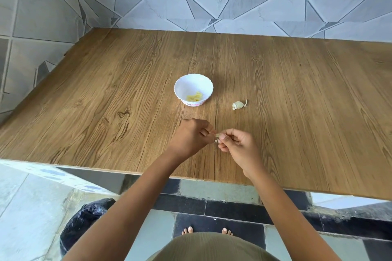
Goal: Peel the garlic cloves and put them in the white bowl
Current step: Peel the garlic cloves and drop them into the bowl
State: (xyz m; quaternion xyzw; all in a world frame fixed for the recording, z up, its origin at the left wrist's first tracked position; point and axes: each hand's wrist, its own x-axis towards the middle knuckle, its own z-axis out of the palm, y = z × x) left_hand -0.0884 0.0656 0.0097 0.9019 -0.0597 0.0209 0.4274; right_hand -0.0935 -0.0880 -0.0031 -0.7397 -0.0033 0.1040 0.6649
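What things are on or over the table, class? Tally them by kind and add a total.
Bowl: 1
Pile of peeled cloves in the bowl: 1 (single cloves too small to count)
Garlic piece lying on the table: 1
Clove held between both hands: 1
Hands: 2, left hand and right hand
Total: 6

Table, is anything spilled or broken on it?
Nothing stands out. The white bowl sits upright with peeled garlic inside, one unpeeled clove lies beside it, and both hands, left and right, pinch another clove between them.
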